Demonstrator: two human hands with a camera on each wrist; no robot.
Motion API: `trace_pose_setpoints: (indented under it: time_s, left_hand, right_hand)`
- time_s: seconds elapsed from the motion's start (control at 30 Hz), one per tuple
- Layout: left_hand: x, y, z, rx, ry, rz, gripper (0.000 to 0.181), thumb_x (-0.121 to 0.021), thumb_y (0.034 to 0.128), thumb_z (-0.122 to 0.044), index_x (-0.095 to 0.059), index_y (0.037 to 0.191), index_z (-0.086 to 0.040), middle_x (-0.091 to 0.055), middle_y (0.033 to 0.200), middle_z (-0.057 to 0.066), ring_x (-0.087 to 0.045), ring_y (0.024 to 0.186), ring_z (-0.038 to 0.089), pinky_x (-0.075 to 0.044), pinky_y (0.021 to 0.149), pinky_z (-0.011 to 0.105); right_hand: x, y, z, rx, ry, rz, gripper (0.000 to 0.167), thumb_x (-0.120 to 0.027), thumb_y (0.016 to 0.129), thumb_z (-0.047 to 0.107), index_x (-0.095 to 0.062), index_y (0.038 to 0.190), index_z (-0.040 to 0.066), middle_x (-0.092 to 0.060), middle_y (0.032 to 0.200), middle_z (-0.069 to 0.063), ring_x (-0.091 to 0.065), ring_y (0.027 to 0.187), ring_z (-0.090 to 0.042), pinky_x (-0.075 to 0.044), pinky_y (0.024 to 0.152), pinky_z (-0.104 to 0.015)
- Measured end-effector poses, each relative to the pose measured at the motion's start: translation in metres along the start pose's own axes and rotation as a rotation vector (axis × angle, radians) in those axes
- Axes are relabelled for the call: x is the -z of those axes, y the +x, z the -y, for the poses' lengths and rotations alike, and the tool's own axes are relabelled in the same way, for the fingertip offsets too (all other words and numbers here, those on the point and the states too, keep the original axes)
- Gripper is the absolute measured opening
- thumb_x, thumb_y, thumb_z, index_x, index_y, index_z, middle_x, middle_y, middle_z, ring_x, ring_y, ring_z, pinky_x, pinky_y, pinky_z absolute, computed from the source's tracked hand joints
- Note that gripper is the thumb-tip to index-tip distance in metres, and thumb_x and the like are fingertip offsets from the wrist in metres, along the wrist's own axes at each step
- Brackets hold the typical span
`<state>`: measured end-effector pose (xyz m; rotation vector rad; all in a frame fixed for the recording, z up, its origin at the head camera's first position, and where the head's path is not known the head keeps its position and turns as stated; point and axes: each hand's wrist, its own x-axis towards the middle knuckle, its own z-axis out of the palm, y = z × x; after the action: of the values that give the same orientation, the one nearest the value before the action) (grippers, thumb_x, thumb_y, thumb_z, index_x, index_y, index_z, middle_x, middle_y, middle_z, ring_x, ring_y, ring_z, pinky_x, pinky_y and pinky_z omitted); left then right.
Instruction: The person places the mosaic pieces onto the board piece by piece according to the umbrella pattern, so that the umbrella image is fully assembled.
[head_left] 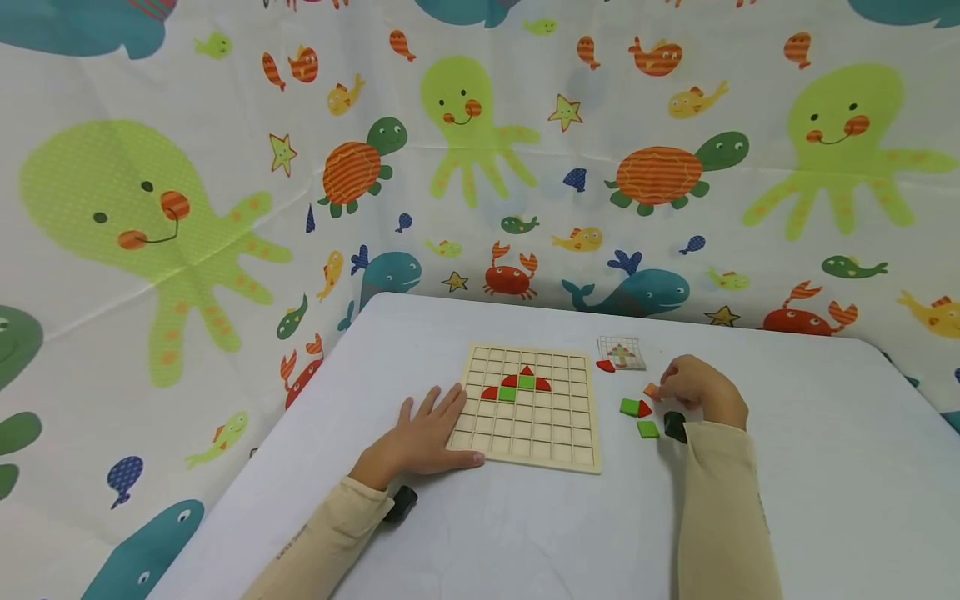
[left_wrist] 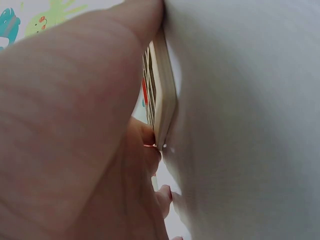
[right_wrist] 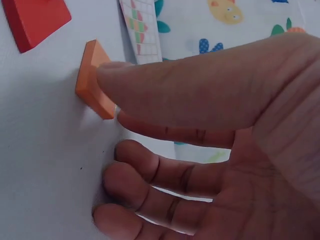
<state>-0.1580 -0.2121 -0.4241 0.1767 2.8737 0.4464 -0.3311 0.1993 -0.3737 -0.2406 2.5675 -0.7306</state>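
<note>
Beige sleeves [head_left: 729, 517] are nearest to us, over the counter [head_left: 540, 525]. We see the left hand [head_left: 422, 442] stretched and spread, its grip released, touching the left edge of the board [head_left: 540, 432]. The right hand [head_left: 701, 387] pinches an orange piece [right_wrist: 91, 85] in its grip; this piece is at right of the board, near the card [head_left: 632, 358] and green pieces [head_left: 647, 429].

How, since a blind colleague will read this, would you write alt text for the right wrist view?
A right hand touches an orange tile with its thumb, index finger close by; whether the tile is gripped is unclear. Farther up the picture are a red piece, a printed grid card and patterned fabric.
</note>
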Motion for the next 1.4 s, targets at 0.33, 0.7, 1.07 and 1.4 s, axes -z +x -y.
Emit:
trace_pose_setpoints:
  time_s: [0.33, 0.7, 1.07, 1.4]
  left_hand:
    - [0.002, 0.000, -0.001, 0.005, 0.012, 0.003, 0.113, -0.069, 0.0913, -0.072, -0.023, 0.171, -0.007, -0.017, 0.178, 0.011, -0.008, 0.163, 0.041, -0.005, 0.123, 0.071]
    - [0.003, -0.002, 0.001, -0.002, -0.002, -0.003, 0.112, -0.069, 0.0924, -0.070, -0.022, 0.171, -0.006, -0.016, 0.179, 0.011, -0.008, 0.163, 0.042, -0.005, 0.123, 0.070]
    - [0.001, -0.001, 0.001, -0.012, 0.012, -0.002, 0.112, -0.069, 0.0925, -0.070, -0.022, 0.171, -0.006, -0.018, 0.178, 0.012, -0.010, 0.162, 0.042, -0.006, 0.123, 0.071]
    - [0.001, -0.001, 0.001, -0.016, 0.012, -0.011, 0.111, -0.070, 0.0925, -0.069, -0.023, 0.171, -0.005, -0.019, 0.178, 0.013, -0.011, 0.162, 0.043, -0.007, 0.123, 0.072]
  right_hand:
    - [-0.004, 0.000, -0.004, -0.025, 0.029, 0.000, 0.034, -0.073, 0.095, 0.019, -0.062, 0.112, -0.009, -0.055, 0.090, -0.014, -0.053, 0.087, -0.030, -0.046, 0.078, -0.042]
    - [-0.007, 0.004, 0.005, -0.001, -0.008, -0.002, 0.035, -0.072, 0.093, 0.018, -0.060, 0.113, -0.008, -0.059, 0.103, -0.019, -0.053, 0.101, -0.039, -0.051, 0.085, -0.050]
    - [-0.007, 0.007, 0.009, 0.139, 0.032, -0.056, 0.017, -0.069, 0.098, 0.010, -0.060, 0.100, -0.005, -0.059, 0.087, -0.012, -0.055, 0.086, -0.028, -0.049, 0.077, -0.038]
    - [-0.013, 0.014, 0.013, 0.203, 0.222, -0.108, 0.023, -0.067, 0.105, 0.008, -0.063, 0.119, -0.010, -0.067, 0.097, -0.015, -0.061, 0.084, -0.026, -0.057, 0.078, -0.030]
